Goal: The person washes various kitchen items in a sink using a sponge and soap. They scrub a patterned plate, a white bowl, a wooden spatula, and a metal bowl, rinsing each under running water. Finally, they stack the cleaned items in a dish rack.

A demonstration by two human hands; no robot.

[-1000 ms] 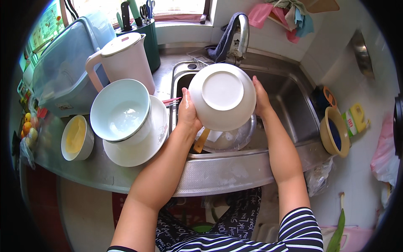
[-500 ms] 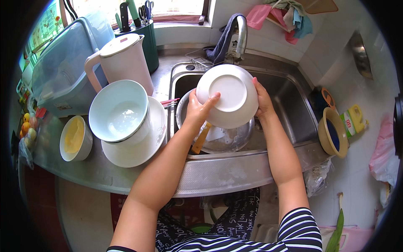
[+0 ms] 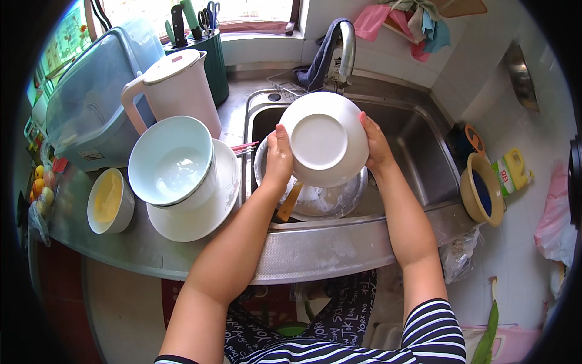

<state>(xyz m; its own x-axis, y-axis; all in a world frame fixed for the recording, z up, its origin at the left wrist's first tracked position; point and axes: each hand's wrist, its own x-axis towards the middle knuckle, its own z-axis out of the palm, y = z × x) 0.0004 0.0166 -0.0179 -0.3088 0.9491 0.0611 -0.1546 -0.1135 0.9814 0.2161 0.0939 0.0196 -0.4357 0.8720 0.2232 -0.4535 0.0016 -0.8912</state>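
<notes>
A white bowl (image 3: 321, 141) is held over the sink with its underside and foot ring facing me. On its left edge my left hand (image 3: 280, 156) is closed, thumb along the outside. My right hand (image 3: 377, 144) grips the opposite edge, fingertips curling over the rim. Beneath the bowl, a metal basin (image 3: 330, 209) with cloudy, sudsy water sits in the sink (image 3: 418, 145). A utensil with a wooden-coloured handle (image 3: 290, 201) leans out of that basin. Its working end is hidden.
At the left, nested pale-blue bowls (image 3: 173, 161) stand on a white plate (image 3: 209, 221), beside a small bowl with yellow contents (image 3: 110, 203). Behind are a pink kettle (image 3: 182, 91) and a blue lidded box (image 3: 97, 109). The faucet (image 3: 347, 54) rises behind the sink; a beige basin (image 3: 494, 209) stands right.
The bowl has tilted and shifted slightly left. My left thumb has moved from across the bowl's base to its left edge. My right hand keeps its grip.
</notes>
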